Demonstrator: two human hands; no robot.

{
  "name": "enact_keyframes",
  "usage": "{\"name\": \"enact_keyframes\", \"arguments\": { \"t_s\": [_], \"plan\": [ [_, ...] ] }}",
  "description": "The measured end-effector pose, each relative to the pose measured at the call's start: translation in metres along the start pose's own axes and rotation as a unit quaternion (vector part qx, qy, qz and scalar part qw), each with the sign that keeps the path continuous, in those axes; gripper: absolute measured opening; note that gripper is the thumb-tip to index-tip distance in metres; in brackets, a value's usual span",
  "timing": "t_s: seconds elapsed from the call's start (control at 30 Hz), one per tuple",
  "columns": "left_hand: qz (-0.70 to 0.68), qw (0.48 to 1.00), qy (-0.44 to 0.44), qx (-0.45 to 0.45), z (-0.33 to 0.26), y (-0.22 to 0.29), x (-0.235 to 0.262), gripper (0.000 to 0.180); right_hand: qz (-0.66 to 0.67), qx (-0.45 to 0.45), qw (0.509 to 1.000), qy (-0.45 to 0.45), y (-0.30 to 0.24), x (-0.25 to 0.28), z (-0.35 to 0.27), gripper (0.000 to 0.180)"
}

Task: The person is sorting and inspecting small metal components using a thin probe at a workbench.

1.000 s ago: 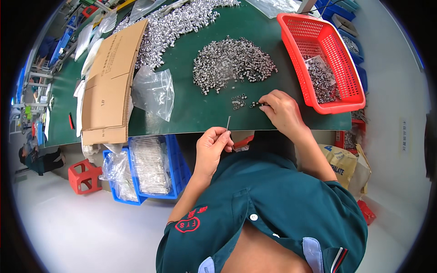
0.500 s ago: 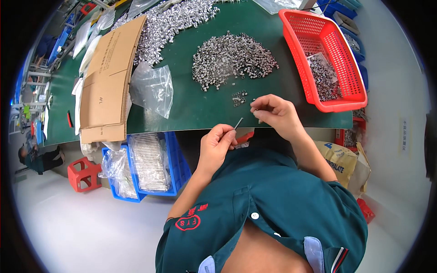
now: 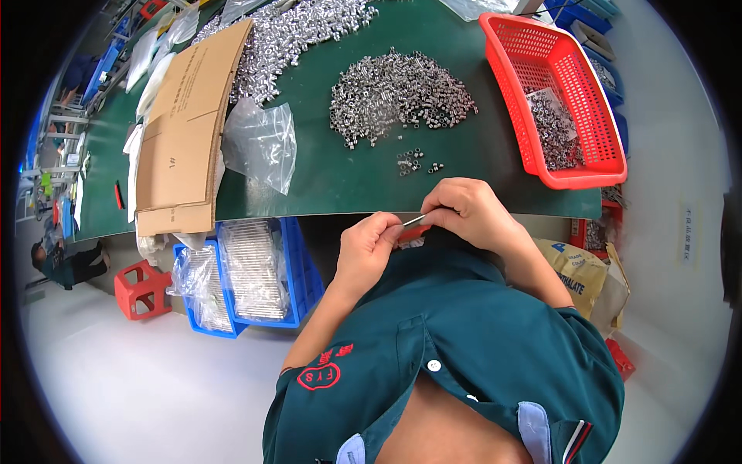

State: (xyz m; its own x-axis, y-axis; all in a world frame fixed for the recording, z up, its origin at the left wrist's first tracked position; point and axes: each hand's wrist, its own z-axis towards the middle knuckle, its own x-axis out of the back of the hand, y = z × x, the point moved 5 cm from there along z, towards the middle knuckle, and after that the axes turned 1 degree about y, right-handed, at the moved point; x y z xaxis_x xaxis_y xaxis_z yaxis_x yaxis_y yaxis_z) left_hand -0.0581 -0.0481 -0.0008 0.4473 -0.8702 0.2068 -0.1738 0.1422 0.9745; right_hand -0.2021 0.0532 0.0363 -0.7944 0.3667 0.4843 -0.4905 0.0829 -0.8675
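Note:
Just in front of the near table edge, my left hand [image 3: 369, 246] pinches a thin metal rod [image 3: 413, 223] between thumb and fingers. The rod's other end meets the closed fingertips of my right hand [image 3: 473, 215]; whatever small piece they hold is hidden. Beyond my hands, a few small metal rings [image 3: 436, 167] lie beside a loose cluster of rings [image 3: 410, 161] on the green table [image 3: 348, 182]. Farther back is a large heap of similar metal rings [image 3: 402, 93].
A red plastic basket [image 3: 533, 164] holding small metal parts stands at the right. Folded cardboard [image 3: 182, 139] and a clear plastic bag [image 3: 267, 147] lie left, near a shinier heap [image 3: 301, 39]. Blue crates [image 3: 308, 282] of bagged rods and a red stool [image 3: 141, 290] are below left.
My right hand has moved down and left from the ring cluster to the rod's end. The rod has tipped flatter. A few rings now show beside the cluster, where my right fingers were.

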Motion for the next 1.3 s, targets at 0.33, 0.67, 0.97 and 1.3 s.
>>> {"name": "enact_keyframes", "arguments": {
  "t_s": [0.33, 0.67, 0.97, 1.3],
  "plan": [
    [-0.273, 0.956, -0.053, 0.094, 0.002, -0.003, -0.014, 0.013, 0.093, -0.026, 0.995, 0.022, -0.009, -0.016, -0.009, 0.02],
    [-0.337, 0.934, -0.032, 0.114, 0.001, -0.024, -0.013, 0.012, -0.129, -0.006, 0.976, 0.178, 0.028, 0.033, -0.003, 0.015],
    [-0.307, 0.944, -0.01, 0.12, -0.001, -0.026, -0.01, 0.012, -0.215, 0.025, 0.961, 0.173, 0.029, 0.021, 0.009, 0.015],
    [-0.255, 0.962, -0.005, 0.098, 0.003, -0.024, -0.011, 0.014, 0.041, -0.08, 0.989, 0.114, 0.024, 0.019, -0.003, 0.01]
  ]
}}
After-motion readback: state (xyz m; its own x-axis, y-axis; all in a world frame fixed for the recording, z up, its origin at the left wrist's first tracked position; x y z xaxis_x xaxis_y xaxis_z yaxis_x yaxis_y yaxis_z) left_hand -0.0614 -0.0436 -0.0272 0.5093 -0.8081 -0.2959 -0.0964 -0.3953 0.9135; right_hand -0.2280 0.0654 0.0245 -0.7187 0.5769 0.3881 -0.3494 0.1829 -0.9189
